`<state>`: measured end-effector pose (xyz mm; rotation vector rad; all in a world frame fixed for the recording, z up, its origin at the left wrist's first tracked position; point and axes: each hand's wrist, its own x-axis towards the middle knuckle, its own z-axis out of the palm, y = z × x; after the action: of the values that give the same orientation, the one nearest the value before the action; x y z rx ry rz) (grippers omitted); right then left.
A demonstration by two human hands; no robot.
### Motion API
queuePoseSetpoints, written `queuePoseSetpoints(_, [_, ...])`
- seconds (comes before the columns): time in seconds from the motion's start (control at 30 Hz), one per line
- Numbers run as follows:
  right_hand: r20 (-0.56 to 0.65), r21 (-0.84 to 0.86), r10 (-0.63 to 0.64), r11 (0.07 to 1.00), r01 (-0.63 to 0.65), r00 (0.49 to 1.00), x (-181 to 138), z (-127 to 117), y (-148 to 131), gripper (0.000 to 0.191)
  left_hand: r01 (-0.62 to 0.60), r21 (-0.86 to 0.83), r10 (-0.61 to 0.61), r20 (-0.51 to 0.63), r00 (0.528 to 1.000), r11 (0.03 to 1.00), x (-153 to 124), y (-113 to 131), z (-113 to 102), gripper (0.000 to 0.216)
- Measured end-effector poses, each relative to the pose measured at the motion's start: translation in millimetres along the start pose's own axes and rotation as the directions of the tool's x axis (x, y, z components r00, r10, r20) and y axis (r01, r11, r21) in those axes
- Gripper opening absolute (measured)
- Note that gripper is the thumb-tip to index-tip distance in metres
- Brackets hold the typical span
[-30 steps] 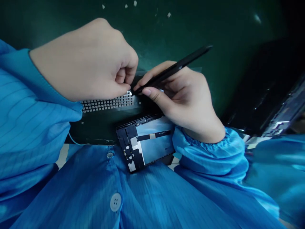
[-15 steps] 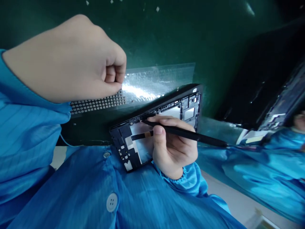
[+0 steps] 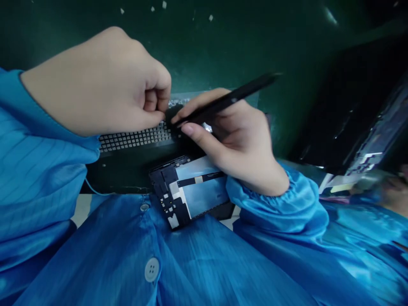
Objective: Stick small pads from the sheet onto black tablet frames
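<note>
My left hand (image 3: 105, 83) is closed, thumb and forefinger pinching a clear sheet of small grey square pads (image 3: 137, 139) at the end of its rows. Close beside those fingertips is my right hand (image 3: 236, 131), gripping slim black tweezers (image 3: 229, 101); their tips point at the sheet and are hard to make out. Below both hands an opened tablet-like device (image 3: 204, 199) lies tilted against the table edge and my blue coat, its inside facing up with a pale blue panel and black strip. My right hand and sleeve hide its upper right part.
Loose small pads (image 3: 164, 5) are scattered at the back of the green table (image 3: 191, 46). On the right lies a large black panel (image 3: 344, 102), with another device's frame (image 3: 371, 148) at its edge. A co-worker's blue sleeve (image 3: 360, 225) is at the lower right.
My right hand has lifted the tweezers from the device and moved up and left to the pad sheet. My left hand keeps its pinch, having shifted only slightly.
</note>
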<state>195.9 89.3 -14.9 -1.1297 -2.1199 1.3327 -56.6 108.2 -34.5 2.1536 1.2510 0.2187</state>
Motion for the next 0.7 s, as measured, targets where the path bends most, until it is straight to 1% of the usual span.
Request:
queuePoseSetpoints(0.07, [0.066,0.007,0.001,1.0,-0.001,0.998,12.2,-0.3,8.8,0.016,0.017,0.01,-0.017,0.027,0.999,1.0,0.7,2.6,-1.4,0.025])
queuePoseSetpoints(0.13, [0.065,0.014,0.019,1.0,-0.02,0.998,13.9,1.7,12.5,0.02,0.021,0.007,-0.021,0.037,0.999,1.0,0.1,2.8,-1.7,0.025])
queuePoseSetpoints(0.23, [0.038,0.043,0.041,0.998,-0.043,0.998,9.1,3.3,10.7,0.025,0.031,-0.032,-0.031,0.017,0.999,0.999,-2.1,-0.2,-0.5,0.03])
queuePoseSetpoints(0.3, [0.048,0.05,0.037,0.998,-0.039,0.998,9.2,2.7,9.7,0.024,0.038,-0.059,-0.038,0.012,0.999,0.998,-2.9,-1.6,0.5,0.033])
queuePoseSetpoints(0.4, [0.083,0.044,0.01,0.999,-0.014,0.997,16.0,0.1,13.9,0.02,0.052,-0.057,-0.05,0.035,0.998,0.997,-2.7,-0.3,1.2,0.043])
queuePoseSetpoints(0.43, [0.09,0.063,-0.001,0.998,-0.004,0.996,17.9,-1.1,16.2,0.019,0.062,-0.053,-0.06,0.037,0.998,0.997,-2.8,0.3,1.2,0.048])
queuePoseSetpoints(0.5, [0.073,0.171,-0.026,0.985,0.014,0.997,16.5,-3.8,19.9,0.014,0.079,-0.047,-0.078,0.029,0.997,0.996,-3.4,-0.6,1.0,0.062])
queuePoseSetpoints(0.53, [0.02,0.246,-0.028,0.969,0.022,0.999,12.0,-5.1,20.8,0.01,0.08,-0.045,-0.079,0.019,0.997,0.996,-4.0,-2.7,1.1,0.067])
queuePoseSetpoints(0.57, [-0.071,0.319,-0.015,0.947,0.037,0.997,4.7,-5.9,20.9,0.006,0.077,-0.043,-0.076,0.014,0.997,0.996,-4.6,-5.9,1.4,0.072])
queuePoseSetpoints(0.6, [-0.194,0.377,0.012,0.924,0.063,0.981,-5.0,-6.0,20.5,0.005,0.075,-0.036,-0.075,0.011,0.997,0.997,-5.3,-10.1,2.1,0.074])
queuePoseSetpoints(0.63, [-0.331,0.41,0.054,0.907,0.092,0.942,-16.5,-5.2,20.0,0.009,0.079,-0.028,-0.079,0.012,0.997,0.996,-6.1,-14.8,3.5,0.074])
queuePoseSetpoints(0.67, [-0.46,0.416,0.102,0.902,0.113,0.882,-28.9,-3.3,19.9,0.013,0.09,-0.025,-0.089,0.024,0.996,0.996,-7.0,-19.4,5.6,0.073])
queuePoseSetpoints(0.7, [-0.565,0.405,0.148,0.907,0.116,0.812,-41.3,-0.2,20.6,0.015,0.113,-0.043,-0.112,0.029,0.993,0.993,-8.3,-23.4,8.4,0.071])
